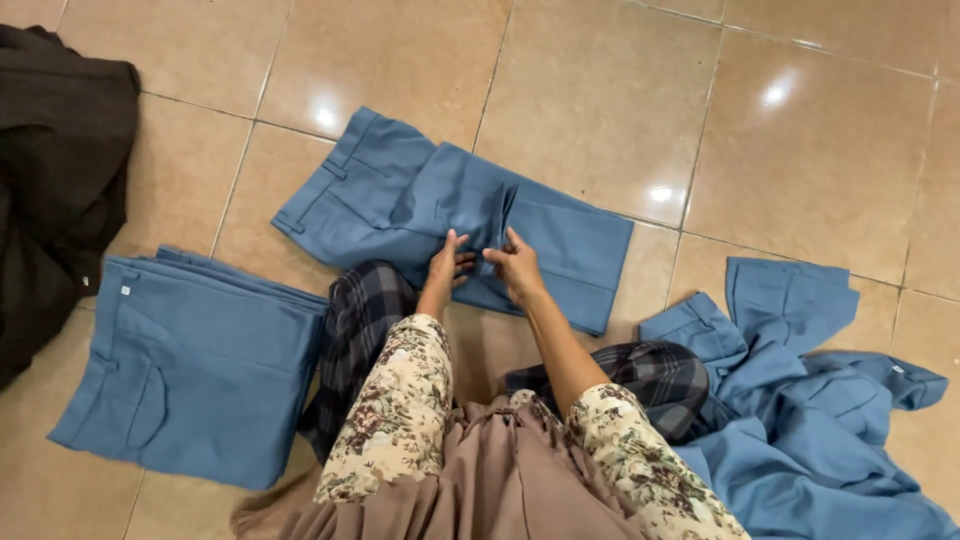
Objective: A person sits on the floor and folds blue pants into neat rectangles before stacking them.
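Note:
A pair of blue trousers (380,190) lies on the tiled floor in front of me, folded over on itself with the waistband at the far left. My left hand (447,263) rests on the folded cloth near its front edge, fingers pinching the fabric. Right beside it, my right hand (515,265) grips the same fold, where the cloth bunches up into a ridge. Both arms wear floral sleeves.
A neat stack of folded blue trousers (190,370) lies at my left. A loose heap of unfolded blue garments (810,410) lies at my right. A dark brown cloth (55,170) sits at the far left. My knees in plaid fabric (355,330) rest on the floor.

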